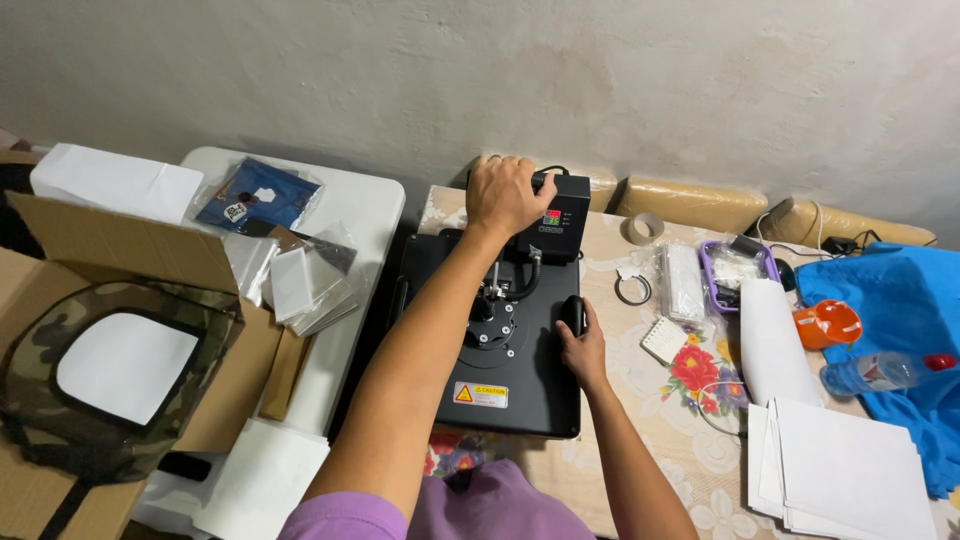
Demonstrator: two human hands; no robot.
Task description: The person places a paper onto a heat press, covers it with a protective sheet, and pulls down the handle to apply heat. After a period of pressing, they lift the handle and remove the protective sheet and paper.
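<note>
I see a cardboard box (60,470) at bench left edge, paper stack (850,470) front-right corner, tape roll (645,227) at back edge.

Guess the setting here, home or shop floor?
Likely a small home print workshop. A black heat press sits on a table with a flowered cloth, the left hand on its control box and the right hand on its handle. White sheets and a camouflage bag in a cardboard box lie nearby.

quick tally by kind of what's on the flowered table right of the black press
tape roll: 1
metal ring: 1
purple tray: 1
paper roll: 1
orange cup: 1
bottle: 1
paper stack: 1
blue cloth: 1
total: 8
</note>
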